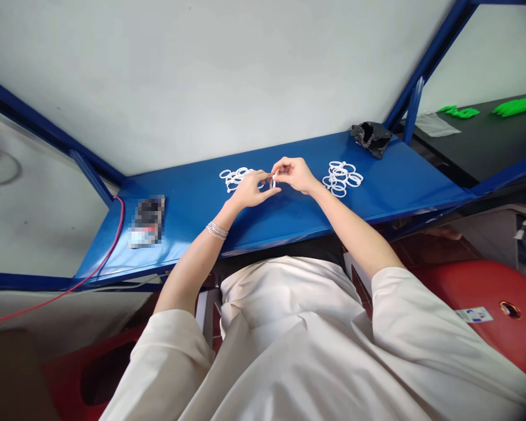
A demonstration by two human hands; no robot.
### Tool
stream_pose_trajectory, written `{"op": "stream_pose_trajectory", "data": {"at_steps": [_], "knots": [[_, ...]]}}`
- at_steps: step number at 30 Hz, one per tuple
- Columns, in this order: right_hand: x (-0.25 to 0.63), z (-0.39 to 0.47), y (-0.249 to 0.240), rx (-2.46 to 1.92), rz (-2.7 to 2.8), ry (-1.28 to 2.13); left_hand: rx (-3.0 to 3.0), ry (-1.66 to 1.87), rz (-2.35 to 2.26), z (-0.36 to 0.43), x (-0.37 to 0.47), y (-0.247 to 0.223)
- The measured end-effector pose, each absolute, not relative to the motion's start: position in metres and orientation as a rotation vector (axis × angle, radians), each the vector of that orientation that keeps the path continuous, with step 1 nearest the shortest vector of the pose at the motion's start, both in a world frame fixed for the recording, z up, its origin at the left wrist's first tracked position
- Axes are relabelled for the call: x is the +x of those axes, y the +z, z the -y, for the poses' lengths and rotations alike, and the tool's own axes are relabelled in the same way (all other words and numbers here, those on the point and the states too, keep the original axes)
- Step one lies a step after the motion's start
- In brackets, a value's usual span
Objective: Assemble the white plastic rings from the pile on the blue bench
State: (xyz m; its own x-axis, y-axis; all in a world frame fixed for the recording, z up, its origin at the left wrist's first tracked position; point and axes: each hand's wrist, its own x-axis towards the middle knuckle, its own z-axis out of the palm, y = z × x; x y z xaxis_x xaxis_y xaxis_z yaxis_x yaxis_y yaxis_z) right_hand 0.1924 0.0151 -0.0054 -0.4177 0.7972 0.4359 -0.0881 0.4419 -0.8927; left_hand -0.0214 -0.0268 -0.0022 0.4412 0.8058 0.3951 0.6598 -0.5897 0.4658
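Over the middle of the blue table (192, 196), both hands meet at a small white ring (272, 182). My right hand (293, 174) pinches its top between thumb and fingers. My left hand (254, 188) is beside it on the left, thumb and fingers curved around the ring and the fingertips near the top; its exact contact is too small to tell. A pile of white rings (233, 176) lies just behind my left hand, which partly hides it. Another pile of white rings (342, 178) lies to the right of my right hand.
A crumpled black bag (371, 138) sits at the back right. On the left lies a pixelated flat object (147, 222), near a red cable (113, 245) crossing the table's edge. Blue frame posts rise at both sides. Green items (460, 111) rest on a dark surface at far right.
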Motion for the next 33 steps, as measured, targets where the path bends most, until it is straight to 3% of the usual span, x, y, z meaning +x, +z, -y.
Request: {"op": "stream_pose_trajectory", "data": {"at_steps": [33], "knots": [[0.1945,-0.0199,-0.0099,-0.644,1.772,1.060,2.416,0.887,-1.332,0.0197,-0.0293,-0.0093]]}}
